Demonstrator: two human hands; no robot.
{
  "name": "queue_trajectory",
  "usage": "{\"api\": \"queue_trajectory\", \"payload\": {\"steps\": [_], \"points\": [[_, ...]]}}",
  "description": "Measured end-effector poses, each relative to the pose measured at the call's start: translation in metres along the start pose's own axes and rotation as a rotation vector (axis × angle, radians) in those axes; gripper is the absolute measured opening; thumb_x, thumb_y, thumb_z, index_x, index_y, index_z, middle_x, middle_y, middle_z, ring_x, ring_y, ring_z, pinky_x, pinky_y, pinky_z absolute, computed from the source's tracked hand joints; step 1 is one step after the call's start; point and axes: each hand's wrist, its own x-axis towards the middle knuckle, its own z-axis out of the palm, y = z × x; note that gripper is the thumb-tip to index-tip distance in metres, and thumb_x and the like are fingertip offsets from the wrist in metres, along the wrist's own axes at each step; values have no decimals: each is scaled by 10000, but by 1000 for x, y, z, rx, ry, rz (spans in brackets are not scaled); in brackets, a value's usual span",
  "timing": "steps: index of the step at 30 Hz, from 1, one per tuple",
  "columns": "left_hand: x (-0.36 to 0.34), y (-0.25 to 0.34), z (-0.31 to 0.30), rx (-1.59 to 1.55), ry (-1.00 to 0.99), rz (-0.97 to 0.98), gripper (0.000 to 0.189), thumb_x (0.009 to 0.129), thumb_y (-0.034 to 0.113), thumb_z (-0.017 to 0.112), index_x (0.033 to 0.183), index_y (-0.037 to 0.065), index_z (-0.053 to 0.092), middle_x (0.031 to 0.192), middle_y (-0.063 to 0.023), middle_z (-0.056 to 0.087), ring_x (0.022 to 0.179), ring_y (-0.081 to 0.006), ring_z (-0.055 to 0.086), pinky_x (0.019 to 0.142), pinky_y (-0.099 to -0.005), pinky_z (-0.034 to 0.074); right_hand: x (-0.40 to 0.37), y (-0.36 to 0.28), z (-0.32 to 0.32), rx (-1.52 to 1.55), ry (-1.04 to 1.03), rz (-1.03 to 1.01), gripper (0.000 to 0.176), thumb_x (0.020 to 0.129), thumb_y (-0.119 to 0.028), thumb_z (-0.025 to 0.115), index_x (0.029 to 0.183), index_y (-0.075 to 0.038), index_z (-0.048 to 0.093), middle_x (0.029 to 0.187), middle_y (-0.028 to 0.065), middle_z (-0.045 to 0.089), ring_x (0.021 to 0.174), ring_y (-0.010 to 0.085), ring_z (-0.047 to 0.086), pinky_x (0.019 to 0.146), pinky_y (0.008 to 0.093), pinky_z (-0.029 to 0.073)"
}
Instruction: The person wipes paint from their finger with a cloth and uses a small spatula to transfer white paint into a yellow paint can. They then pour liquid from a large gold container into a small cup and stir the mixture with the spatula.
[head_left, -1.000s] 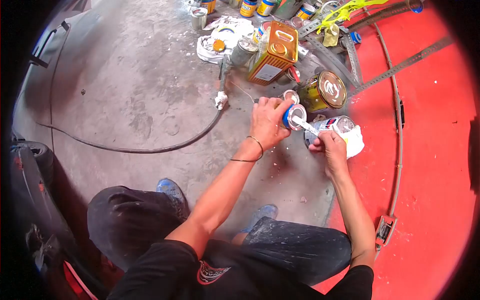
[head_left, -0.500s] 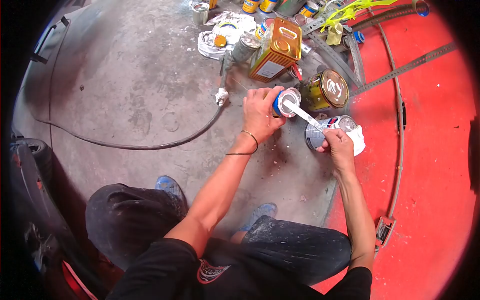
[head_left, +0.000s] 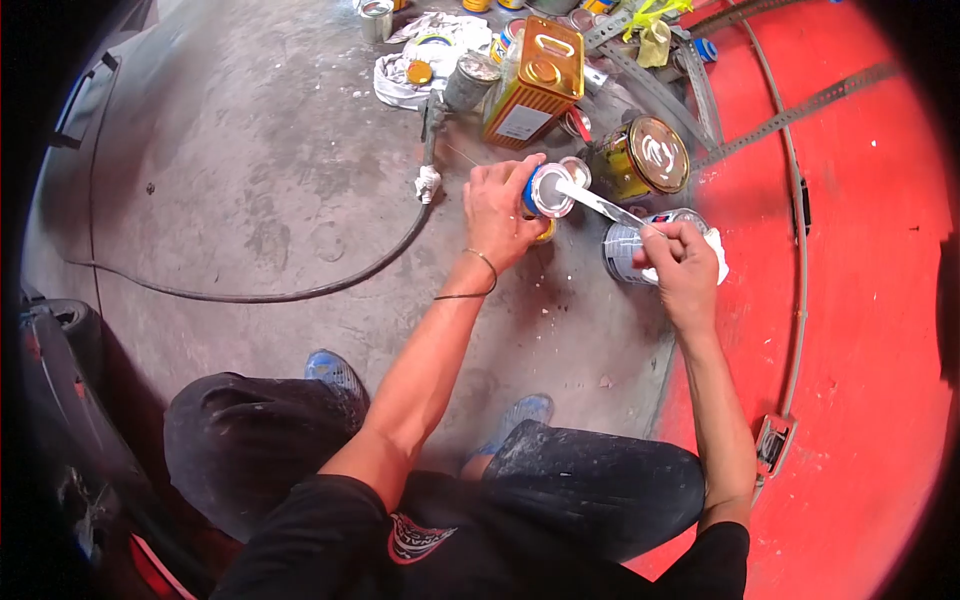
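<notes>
My left hand (head_left: 497,212) is wrapped round a small blue can (head_left: 546,192) with an open, whitish rim. A flat stirring strip (head_left: 608,208), coated white at its tip, reaches into the can's mouth. Its other end is pinched between the fingers of my right hand (head_left: 680,262). Just behind the right hand stands a grey paint can (head_left: 622,250) with white smears, and a white cloth or blob lies at its right side. Beyond it is a larger yellow and dark tin (head_left: 640,158) with a white-marked lid.
A gold rectangular tin (head_left: 533,85), a metal cup (head_left: 470,80) and white rags (head_left: 440,45) stand or lie at the top. Perforated metal bars (head_left: 690,95) cross at the upper right. A black hose (head_left: 270,297) curves over the floor; a cable runs along the red surface (head_left: 870,330).
My left hand and the blue can appear slightly further left and higher. The right hand also sits a little higher, still with the strip in the can. The whole view has shifted slightly.
</notes>
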Motion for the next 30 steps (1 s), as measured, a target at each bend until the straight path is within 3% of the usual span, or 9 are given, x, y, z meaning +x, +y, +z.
{"api": "queue_trajectory", "payload": {"steps": [4,5,12,15,16,19,22,28,30], "points": [[-9,4,7,-90,33,62,840,659,244,959,1451,192,684,1342,-54,734,1226,-329,617,1063,-457,473,-2,-4,14,-371,8,-435,174,1022,-147,796,1129,-23,736,913,118,807,806,196,798,725,338,598],[-11,4,8,-121,47,77,844,655,241,961,1450,178,684,1351,-56,733,1232,-327,622,1069,-457,471,-4,-9,17,-455,16,-512,197,1002,-153,809,1152,-50,735,944,134,801,823,276,803,741,385,610],[-25,20,15,-174,86,201,875,636,214,943,1459,123,661,1336,-83,731,1243,-334,643,1085,-469,461,1,-30,26,-897,5,-811,168,965,-202,781,1075,-91,718,998,153,779,793,356,750,684,454,580],[-48,33,22,-177,2,160,894,613,242,930,1457,120,660,1333,-107,723,1251,-350,646,1079,-485,461,-9,-33,23,-1078,-122,-581,191,935,-260,769,980,-77,732,938,165,774,786,379,743,684,485,569],[-59,37,27,-224,-15,141,928,592,248,930,1476,201,653,1312,-98,674,1202,-352,606,1033,-498,473,-11,-30,20,-1034,-221,-450,198,925,-266,770,956,-72,741,908,169,769,789,386,743,692,495,568],[-103,42,39,-247,-166,35,921,608,270,918,1487,205,650,1304,-102,676,1190,-359,603,1029,-505,480,-15,-7,7,-859,-455,-112,228,899,-282,773,884,-55,775,795,193,746,799,410,745,720,526,564],[-139,30,56,-233,-283,-49,900,634,290,894,1495,196,652,1321,-116,683,1197,-374,607,1051,-503,482,-22,29,2,-731,-368,-13,233,910,-291,767,925,-60,788,825,205,753,804,416,748,732,524,569],[-157,8,77,-157,-332,-38,936,655,267,935,1532,222,609,1326,-90,656,1215,-349,583,1010,-509,495,-32,89,11,-842,-513,-263,242,938,-261,811,981,-23,792,791,168,752,708,337,744,677,440,562],[-154,4,84,-145,-321,-58,942,663,250,942,1540,220,600,1360,-90,654,1237,-354,579,1027,-510,492,-24,94,13,-699,-444,-141,247,937,-265,815,1009,-31,790,824,183,767,736,351,760,686,445,579]]}}
